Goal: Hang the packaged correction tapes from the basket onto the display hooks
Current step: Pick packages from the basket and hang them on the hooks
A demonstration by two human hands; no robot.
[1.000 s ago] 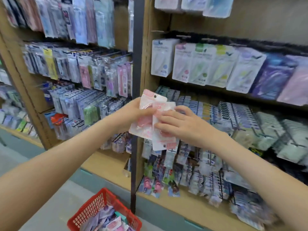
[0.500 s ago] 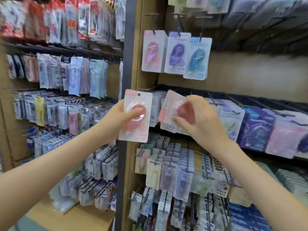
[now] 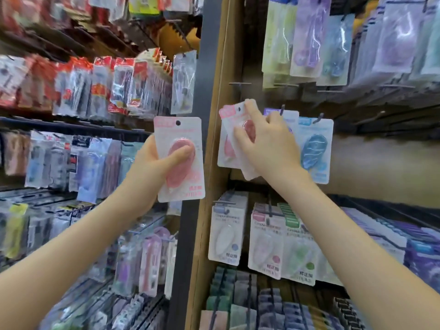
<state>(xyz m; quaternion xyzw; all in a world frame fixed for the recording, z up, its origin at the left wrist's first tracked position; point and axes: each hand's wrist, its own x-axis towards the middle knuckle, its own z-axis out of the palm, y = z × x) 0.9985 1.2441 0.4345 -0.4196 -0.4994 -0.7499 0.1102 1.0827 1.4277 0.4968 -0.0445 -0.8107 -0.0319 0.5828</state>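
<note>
Light, stiff card, I'd guess: your right hand [image 3: 266, 144] pinches one pack [image 3: 238, 116] around its blister, left hand [image 3: 147, 167] grips the spare [image 3: 185, 129] at 9 o'clock.

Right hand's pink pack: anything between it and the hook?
Nothing visible. The right hand holds its tilted pack in front of the hanging pink pack; the hook tip is hidden behind them.

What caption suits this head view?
Right hand holds a pink correction tape pack over the hung pink pack, next to a blue pack; left hand grips a second pink pack.
</note>
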